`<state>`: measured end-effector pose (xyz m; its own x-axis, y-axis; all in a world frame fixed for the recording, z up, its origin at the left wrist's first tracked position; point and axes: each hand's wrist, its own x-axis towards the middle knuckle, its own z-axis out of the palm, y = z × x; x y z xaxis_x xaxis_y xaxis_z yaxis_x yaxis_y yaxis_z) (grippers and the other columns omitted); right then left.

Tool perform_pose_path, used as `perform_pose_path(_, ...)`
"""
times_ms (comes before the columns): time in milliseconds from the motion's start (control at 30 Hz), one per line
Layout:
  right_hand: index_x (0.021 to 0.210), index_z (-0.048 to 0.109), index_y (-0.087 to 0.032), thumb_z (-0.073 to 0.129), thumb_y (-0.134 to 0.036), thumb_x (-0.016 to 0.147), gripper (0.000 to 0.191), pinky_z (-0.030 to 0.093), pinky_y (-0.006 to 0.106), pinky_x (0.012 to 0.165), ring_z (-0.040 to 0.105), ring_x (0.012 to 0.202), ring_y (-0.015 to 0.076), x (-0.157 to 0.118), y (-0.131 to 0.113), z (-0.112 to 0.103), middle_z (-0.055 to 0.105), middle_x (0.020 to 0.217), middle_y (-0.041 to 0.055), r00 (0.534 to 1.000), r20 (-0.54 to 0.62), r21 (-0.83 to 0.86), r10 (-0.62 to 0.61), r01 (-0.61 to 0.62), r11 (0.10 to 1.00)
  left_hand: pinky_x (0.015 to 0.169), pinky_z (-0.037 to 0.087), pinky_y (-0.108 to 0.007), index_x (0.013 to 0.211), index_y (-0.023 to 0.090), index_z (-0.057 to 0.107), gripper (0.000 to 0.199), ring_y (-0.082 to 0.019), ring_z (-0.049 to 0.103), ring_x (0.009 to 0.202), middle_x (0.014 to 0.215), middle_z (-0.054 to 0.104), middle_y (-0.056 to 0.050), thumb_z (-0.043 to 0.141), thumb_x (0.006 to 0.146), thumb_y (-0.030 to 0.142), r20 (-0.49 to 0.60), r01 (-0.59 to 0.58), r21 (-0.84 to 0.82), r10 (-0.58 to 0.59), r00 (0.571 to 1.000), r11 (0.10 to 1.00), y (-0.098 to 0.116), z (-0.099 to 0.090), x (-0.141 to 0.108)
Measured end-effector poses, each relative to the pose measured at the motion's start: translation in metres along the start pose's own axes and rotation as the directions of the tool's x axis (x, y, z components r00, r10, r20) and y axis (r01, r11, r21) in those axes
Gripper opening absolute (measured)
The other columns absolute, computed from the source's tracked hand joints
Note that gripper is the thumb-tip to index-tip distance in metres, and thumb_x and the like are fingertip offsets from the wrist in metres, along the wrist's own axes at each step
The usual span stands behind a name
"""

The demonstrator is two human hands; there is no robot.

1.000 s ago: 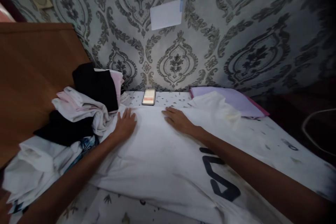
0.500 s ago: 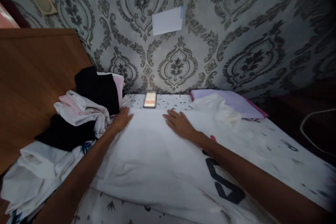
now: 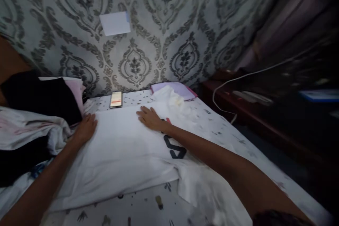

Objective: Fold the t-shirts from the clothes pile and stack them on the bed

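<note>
A white cloth garment (image 3: 122, 141) with a dark printed mark lies spread on a patterned sheet (image 3: 143, 201). Flat on its far left corner, beside the clothes pile, rests my left hand (image 3: 87, 127), fingers extended. My right hand (image 3: 150, 117) lies palm down on the garment's far part, its fingers spread. Neither hand grips anything. Part of the dark print shows just below my right forearm.
At the left is a pile of clothes with a black piece (image 3: 45, 95) on top. A phone-like object (image 3: 116, 99) lies near the wall. Beyond the garment sits a lilac cloth (image 3: 182, 90). A white cable (image 3: 249, 74) runs over dark furniture at right.
The view has swung to the right, so things appear further left and more dark furniture shows. Both hands remain flat on the garment.
</note>
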<state>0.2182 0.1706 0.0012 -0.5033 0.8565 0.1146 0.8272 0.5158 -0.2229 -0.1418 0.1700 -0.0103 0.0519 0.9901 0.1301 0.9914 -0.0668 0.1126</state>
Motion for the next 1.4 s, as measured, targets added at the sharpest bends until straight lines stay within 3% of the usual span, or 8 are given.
perform_pose_path(200,0.141,0.053,-0.022,0.039,-0.034,0.102,0.043,0.029,0.055,0.116,0.036,0.146,0.0296,-0.082,0.04,-0.022,0.042,0.156,0.0149,0.992,-0.012,-0.029,0.127,-0.128,0.991,0.115,0.033,-0.057,0.15,0.014,0.043,0.066,-0.035,0.029,0.15,0.16,0.036,-0.019,0.024,0.098,0.049,0.047,-0.1,0.039,0.098,0.994,0.994,0.021,0.007,-0.06)
perform_pose_path(333,0.141,0.054,-0.017,0.037,-0.029,0.102,0.043,0.032,0.044,0.117,0.042,0.143,0.0247,-0.138,0.087,-0.037,0.048,0.152,0.0143,0.958,-0.084,-0.049,0.274,-0.279,0.959,0.115,0.033,-0.056,0.151,0.019,0.043,0.061,-0.032,0.027,0.151,0.16,0.037,-0.015,0.023,0.099,0.044,0.025,-0.22,0.011,0.22,0.975,0.975,0.025,0.013,-0.106)
perform_pose_path(433,0.142,0.053,-0.014,0.036,-0.025,0.102,0.044,0.033,0.043,0.117,0.042,0.143,0.0249,-0.17,0.115,-0.047,0.049,0.152,0.0153,0.913,-0.116,-0.07,0.392,-0.401,0.913,0.116,0.034,-0.054,0.152,0.027,0.041,0.057,-0.029,0.027,0.151,0.161,0.037,-0.009,0.027,0.098,0.039,-0.003,-0.281,-0.009,0.281,0.96,0.96,0.02,0.012,-0.129)
perform_pose_path(667,0.136,0.057,-0.01,0.04,-0.022,0.1,0.041,0.034,0.037,0.116,0.046,0.139,0.0241,-0.212,0.117,-0.061,0.057,0.144,0.016,0.885,-0.114,-0.048,0.451,-0.459,0.887,0.112,0.045,-0.043,0.138,0.035,0.059,0.051,-0.027,0.049,0.139,0.154,0.049,-0.001,0.031,0.099,0.052,0.011,-0.357,-0.16,0.363,0.932,0.921,0.029,-0.013,-0.166)
perform_pose_path(800,0.135,0.057,-0.015,0.044,-0.025,0.101,0.038,0.039,0.031,0.111,0.052,0.133,0.0202,-0.198,0.111,-0.067,0.059,0.142,0.0117,0.856,-0.125,-0.04,0.502,-0.51,0.859,0.108,0.049,-0.043,0.129,0.033,0.066,0.055,-0.027,0.059,0.128,0.146,0.058,-0.002,0.032,0.097,0.062,-0.054,-0.419,-0.198,0.417,0.907,0.886,0.051,-0.016,-0.176)
perform_pose_path(933,0.121,0.064,-0.013,0.047,-0.029,0.101,0.03,0.048,0.04,0.101,0.06,0.12,0.0248,-0.152,0.115,-0.07,0.065,0.129,0.0152,0.753,-0.194,-0.037,0.628,-0.646,0.763,0.101,0.055,-0.042,0.116,0.029,0.073,0.057,-0.028,0.066,0.117,0.132,0.068,-0.006,0.035,0.095,0.067,-0.151,-0.482,-0.183,0.46,0.875,0.857,0.072,-0.011,-0.171)
perform_pose_path(1067,0.123,0.062,-0.016,0.06,-0.039,0.097,0.035,0.051,0.049,0.097,0.06,0.116,0.0255,-0.113,0.123,-0.066,0.061,0.129,0.0109,0.664,-0.293,-0.026,0.688,-0.725,0.689,0.104,0.054,-0.042,0.122,0.032,0.069,0.045,-0.026,0.064,0.122,0.136,0.066,-0.003,0.04,0.098,0.055,-0.172,-0.478,-0.154,0.453,0.875,0.865,0.08,-0.007,-0.174)
perform_pose_path(1400,0.124,0.06,-0.014,0.059,-0.032,0.097,0.032,0.051,0.047,0.096,0.061,0.114,0.0246,-0.106,0.147,-0.065,0.062,0.127,0.0119,0.682,-0.328,-0.047,0.654,-0.703,0.71,0.102,0.054,-0.044,0.133,0.03,0.059,0.039,-0.027,0.061,0.125,0.143,0.06,-0.005,0.046,0.098,0.042,-0.251,-0.53,-0.031,0.507,0.825,0.847,0.079,0.004,-0.186)
